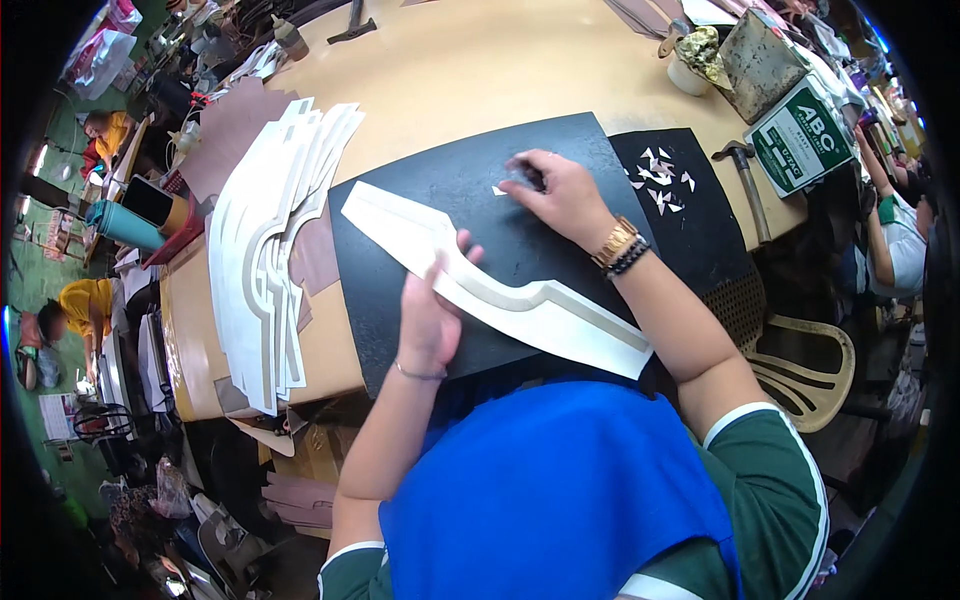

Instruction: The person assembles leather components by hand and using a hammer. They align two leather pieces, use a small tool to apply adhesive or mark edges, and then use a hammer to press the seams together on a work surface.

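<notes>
My left hand grips a long white curved panel near its middle, with some fingers past its upper edge. A grey-beige band runs along that edge, and the panel slants down to the right over a black board. Above the board, my right hand is closed around a small dark thing that is blurred and mostly hidden by the fingers. A small white scrap shows by its fingertips. To the left lies a fanned stack of similar white panels.
Small white triangular scraps lie on a black sheet at the right. Beyond are a hammer, a green-and-white can and a white tub. Another hammer lies far off. A plastic chair stands right; other people sit farther away.
</notes>
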A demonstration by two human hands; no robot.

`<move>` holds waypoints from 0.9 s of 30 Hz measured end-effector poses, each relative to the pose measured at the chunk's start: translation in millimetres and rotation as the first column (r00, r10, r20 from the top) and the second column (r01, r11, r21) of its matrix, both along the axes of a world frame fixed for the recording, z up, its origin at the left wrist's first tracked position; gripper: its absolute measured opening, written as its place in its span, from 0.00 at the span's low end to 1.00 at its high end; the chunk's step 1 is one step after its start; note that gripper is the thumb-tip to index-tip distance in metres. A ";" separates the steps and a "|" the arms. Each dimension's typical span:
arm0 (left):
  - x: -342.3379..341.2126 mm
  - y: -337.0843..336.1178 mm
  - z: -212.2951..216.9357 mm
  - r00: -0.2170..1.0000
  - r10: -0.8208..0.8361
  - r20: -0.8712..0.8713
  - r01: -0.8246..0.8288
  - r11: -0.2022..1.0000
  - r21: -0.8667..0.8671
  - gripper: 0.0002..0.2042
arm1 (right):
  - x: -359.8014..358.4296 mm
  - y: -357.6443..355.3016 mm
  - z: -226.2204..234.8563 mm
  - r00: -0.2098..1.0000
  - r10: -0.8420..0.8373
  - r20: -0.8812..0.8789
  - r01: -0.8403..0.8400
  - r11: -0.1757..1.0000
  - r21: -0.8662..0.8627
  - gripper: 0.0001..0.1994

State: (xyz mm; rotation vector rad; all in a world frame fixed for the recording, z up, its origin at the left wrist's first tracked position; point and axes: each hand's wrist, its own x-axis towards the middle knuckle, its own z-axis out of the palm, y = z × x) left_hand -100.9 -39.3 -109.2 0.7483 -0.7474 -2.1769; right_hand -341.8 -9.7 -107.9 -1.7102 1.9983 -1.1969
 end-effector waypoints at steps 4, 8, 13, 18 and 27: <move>5.0 13.1 -2.6 0.985 0.000 0.172 0.036 0.978 -0.206 0.20 | 2.2 -8.8 -14.4 0.912 0.076 -0.402 -0.080 0.997 0.009 0.13; 23.2 -38.1 -5.0 0.973 0.223 -0.055 -0.225 0.974 -0.030 0.19 | -37.5 8.5 -15.6 0.890 -0.080 -0.449 0.127 0.989 0.075 0.12; 15.9 -25.4 3.3 0.954 -0.113 0.278 0.192 0.942 -0.276 0.24 | -102.5 60.9 -5.5 0.797 -0.430 -0.425 0.497 0.866 0.057 0.14; 5.1 -28.7 -8.6 0.884 -0.231 0.406 0.384 0.854 -0.351 0.17 | -53.5 85.8 12.9 0.830 -0.156 0.535 0.038 0.974 0.225 0.16; 8.5 -17.7 -8.7 0.883 -0.177 0.435 0.393 0.786 -0.477 0.15 | 9.9 68.2 34.2 0.559 -0.101 0.823 -0.639 0.579 0.506 0.21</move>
